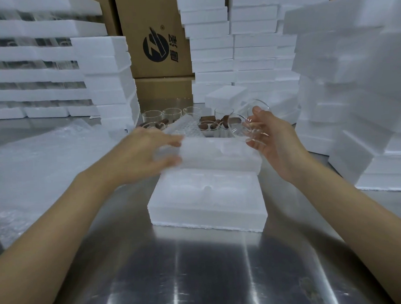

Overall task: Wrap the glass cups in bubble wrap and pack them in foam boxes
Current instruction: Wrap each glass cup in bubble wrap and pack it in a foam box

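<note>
Gripping an unwrapped clear glass cup, the right hand curls around it; the left hand pinches a translucent bubble wrap sheet; the white moulded foam box lies empty. Wrapping and packing apparently both remain.

Reaches forward with both bare forearms, converging toward the middle. Pinches the edge of the foam lid with the left hand — thumb under, fingers spread over the top. Cradles a glass cup in the raised right hand — palm inward, fingers curled round it.
</note>
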{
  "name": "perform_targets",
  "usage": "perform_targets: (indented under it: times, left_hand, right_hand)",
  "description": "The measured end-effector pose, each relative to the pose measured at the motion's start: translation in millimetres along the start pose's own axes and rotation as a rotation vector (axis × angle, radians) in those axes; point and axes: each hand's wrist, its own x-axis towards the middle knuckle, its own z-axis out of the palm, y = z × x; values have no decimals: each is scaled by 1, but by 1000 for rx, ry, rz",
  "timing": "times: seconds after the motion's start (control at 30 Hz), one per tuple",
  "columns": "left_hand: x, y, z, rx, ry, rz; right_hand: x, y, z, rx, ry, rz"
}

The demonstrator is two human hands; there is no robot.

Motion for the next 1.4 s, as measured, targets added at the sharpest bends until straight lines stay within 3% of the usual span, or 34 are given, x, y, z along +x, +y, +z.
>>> perform_targets:
  times: [0.03,0.1,0.23,0.37,0.57,0.83,0.93,1.03,1.17,1.3,1.4]
  left_hand:
    - [-1,1,5,30,-83,-10]
    - [-1,-2,12,43,-86,45]
    - [3,-4,7,123,137,221]
    - [4,-1,4,-7,400,289]
    - [-2,-10,-3,98,523,389]
    - [-5,6,-12,340,849,528]
    - [0,-9,-4,351,632,504]
    - [0,-24,8,323,274,269]
    - [-3,-22,12,109,255,29]
    - [0,-8,6,17,0,53]
    - [-2,-8,7,-6,-9,59]
  right_hand:
    - [0,0,0,-4,1,1]
    - [0,0,-1,-6,5,4]
    - [1,1,-2,-8,7,5]
    - [1,1,-2,-6,1,4]
    - [0,-1,-2,14,-3,-17]
    - [-1,-3,-2,45,-9,-32]
    - [-1,-3,-2,40,-6,-33]
    - [-2,-3,-2,26,-5,-24]
    - [-2,-4,-2,37,-10,-29]
    - [-3,-5,-2,95,11,-79]
    - [-5,-9,1,205,17,-93]
